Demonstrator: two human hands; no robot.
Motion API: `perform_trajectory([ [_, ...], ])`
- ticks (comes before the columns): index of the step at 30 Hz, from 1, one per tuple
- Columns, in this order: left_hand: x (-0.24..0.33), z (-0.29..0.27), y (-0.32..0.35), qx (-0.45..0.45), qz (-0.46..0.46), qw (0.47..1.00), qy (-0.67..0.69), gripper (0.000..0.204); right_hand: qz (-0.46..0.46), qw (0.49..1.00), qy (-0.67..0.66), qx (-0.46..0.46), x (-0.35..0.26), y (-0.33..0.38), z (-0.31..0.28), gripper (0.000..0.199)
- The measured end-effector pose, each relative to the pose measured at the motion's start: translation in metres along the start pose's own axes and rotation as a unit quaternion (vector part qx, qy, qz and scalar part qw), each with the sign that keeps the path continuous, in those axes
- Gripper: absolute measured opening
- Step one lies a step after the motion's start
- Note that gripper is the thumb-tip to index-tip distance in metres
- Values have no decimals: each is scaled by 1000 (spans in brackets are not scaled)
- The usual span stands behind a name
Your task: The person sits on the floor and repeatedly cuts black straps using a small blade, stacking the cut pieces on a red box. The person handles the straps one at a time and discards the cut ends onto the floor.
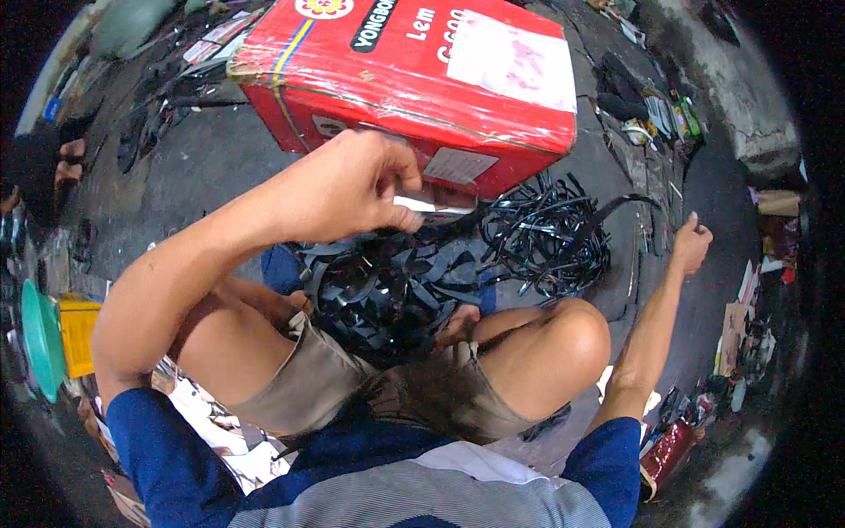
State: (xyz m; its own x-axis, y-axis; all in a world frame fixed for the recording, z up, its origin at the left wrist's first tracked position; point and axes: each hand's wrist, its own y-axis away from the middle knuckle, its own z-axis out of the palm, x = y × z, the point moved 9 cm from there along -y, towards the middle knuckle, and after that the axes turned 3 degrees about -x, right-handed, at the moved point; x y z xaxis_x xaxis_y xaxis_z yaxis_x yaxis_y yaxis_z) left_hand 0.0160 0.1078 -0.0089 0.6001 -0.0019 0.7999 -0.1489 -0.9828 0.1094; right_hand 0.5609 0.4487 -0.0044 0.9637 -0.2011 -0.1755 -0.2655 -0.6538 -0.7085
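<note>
Grey concrete floor (194,167) spreads around you, littered at its edges with scraps and wrappers too small to tell apart. Ahead of your knees stands a big red cardboard box (414,79), wrapped in clear film and tilted toward you. Below it a heap of black strips (396,290) fills the space between your legs and spills right into a looser tangle (546,233).

Your left hand (352,185) is raised over the heap, fingers pinched on a small flat pale piece (431,204); whether that is a blade or a cut strip is hard to make out. Your right hand (691,242) is stretched far right, closed on the end of a long black strip (607,220) pulled taut from the tangle.

You seem to be mid-way through drawing one strip free. The next move likely calls for keeping it taut.
</note>
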Motion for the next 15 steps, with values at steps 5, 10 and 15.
perform_trajectory([
  [5, 17, 7, 2, -75, -38, 993, -87, 34, -248, 901, -246, -258, -129, 193, 20, 16],
  [10, 8, 19, -6, -87, 20, 984, -151, 37, -510, 563, -383, -526, -210, 467, 16, 45],
  [15, 27, 29, -9, -133, 23, 976, -168, 40, -539, 497, -355, -580, -207, 508, 25, 32],
])
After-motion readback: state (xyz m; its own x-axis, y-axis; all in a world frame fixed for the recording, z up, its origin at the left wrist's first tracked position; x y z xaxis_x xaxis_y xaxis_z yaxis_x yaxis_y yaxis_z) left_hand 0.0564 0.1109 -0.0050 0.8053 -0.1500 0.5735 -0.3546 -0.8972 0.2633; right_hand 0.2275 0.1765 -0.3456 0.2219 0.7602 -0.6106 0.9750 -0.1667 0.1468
